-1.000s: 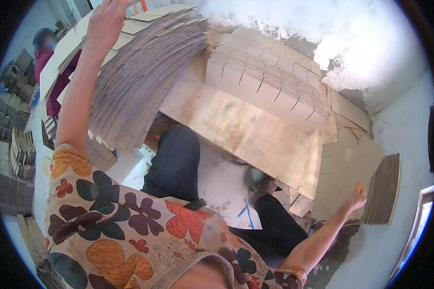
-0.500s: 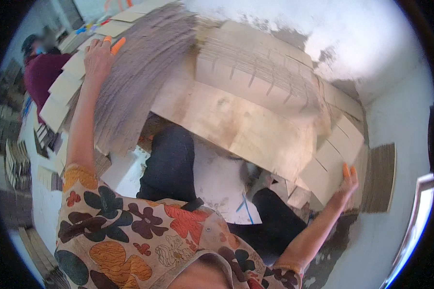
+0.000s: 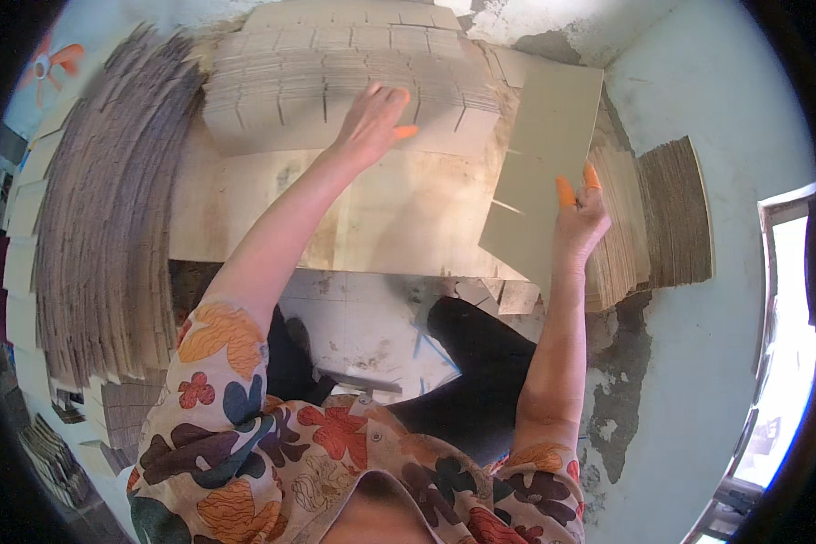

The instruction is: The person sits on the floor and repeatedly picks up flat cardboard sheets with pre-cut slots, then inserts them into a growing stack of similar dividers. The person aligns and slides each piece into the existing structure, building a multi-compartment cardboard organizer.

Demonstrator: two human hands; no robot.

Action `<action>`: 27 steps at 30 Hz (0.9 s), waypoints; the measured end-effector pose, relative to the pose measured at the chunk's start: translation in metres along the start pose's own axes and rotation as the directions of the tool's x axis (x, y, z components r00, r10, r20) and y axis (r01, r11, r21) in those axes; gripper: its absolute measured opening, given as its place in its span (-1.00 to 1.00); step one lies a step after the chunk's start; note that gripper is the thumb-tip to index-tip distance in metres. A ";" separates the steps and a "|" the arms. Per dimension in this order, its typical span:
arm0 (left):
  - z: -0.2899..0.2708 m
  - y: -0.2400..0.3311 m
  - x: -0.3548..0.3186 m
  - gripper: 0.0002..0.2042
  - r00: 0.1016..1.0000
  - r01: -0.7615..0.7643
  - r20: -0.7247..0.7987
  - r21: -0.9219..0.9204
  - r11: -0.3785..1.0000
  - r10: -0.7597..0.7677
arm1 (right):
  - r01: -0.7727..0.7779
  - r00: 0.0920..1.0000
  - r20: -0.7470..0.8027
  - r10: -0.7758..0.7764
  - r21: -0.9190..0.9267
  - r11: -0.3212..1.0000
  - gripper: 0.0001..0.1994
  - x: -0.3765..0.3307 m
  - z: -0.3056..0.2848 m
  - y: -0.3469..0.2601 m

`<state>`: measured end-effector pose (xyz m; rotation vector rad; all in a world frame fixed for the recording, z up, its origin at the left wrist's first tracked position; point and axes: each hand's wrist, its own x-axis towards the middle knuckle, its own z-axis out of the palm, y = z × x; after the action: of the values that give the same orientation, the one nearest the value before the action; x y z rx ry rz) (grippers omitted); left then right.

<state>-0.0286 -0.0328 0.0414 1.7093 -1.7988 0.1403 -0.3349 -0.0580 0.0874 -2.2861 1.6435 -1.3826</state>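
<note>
My left hand [image 3: 372, 118] rests flat, fingers spread, on a low stack of slotted cardboard sheets [image 3: 281, 91] at the far side of a wooden board [image 3: 335, 227]. My right hand [image 3: 578, 218] grips one slotted cardboard sheet [image 3: 544, 154] by its lower right edge and holds it tilted above the board's right end. Orange covers sit on some fingertips of both hands.
A tall fanned pile of cardboard sheets [image 3: 100, 236] stands on the left. Another stack [image 3: 653, 218] lies on the floor beside my right hand. Pale floor with dark patches [image 3: 626, 381] on the right; a bright doorway [image 3: 789, 344] at the right rim.
My left hand has swung from the left pile across to the far stack. My right hand has risen from the floor stack with one sheet in it. The view has turned left.
</note>
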 end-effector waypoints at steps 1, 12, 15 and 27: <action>0.014 0.002 0.010 -0.61 1.000 -0.020 -0.001 0.031 0.999 0.020 | 0.037 0.998 -0.047 -0.037 0.010 0.999 -0.58 0.000 0.005 -0.003; 0.088 -0.021 0.065 -0.67 0.992 -0.086 0.110 0.181 0.980 0.066 | -0.094 0.992 -0.077 0.103 0.120 0.988 -0.58 0.004 0.021 0.006; 0.077 -0.022 0.067 -0.78 0.985 -0.065 0.166 0.061 0.996 0.054 | -0.081 0.992 -0.085 0.089 0.090 0.993 -0.57 0.005 0.016 -0.005; 0.068 -0.012 0.061 -0.92 0.988 -0.096 0.131 0.151 0.984 0.076 | -0.012 0.991 -0.133 0.022 0.071 0.997 -0.59 0.001 0.015 -0.009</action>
<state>-0.0399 -0.1207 0.0147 1.7835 -2.0011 0.2222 -0.3186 -0.0617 0.0833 -2.1808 1.6162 -1.5952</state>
